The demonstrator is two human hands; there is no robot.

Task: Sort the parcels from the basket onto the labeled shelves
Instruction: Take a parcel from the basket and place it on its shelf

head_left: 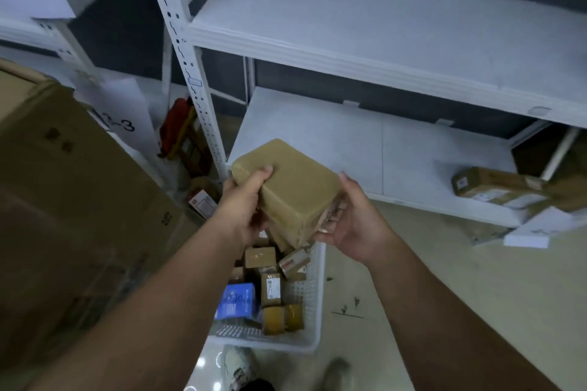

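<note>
Both hands' grip holds parcel above basket.

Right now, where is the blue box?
In the head view the blue box lies in the white basket on the floor, at its left side, beside small brown parcels, below the held parcel.

The parcel I hold at the frame's centre is plain tan-brown, wrapped in glossy tape. Below it, the basket is white with a perforated grid pattern; inside, brown boxes sit beside one blue box. The shelves across the upper frame are white against a dark grey wall. At left, a large carton is brown.
</note>
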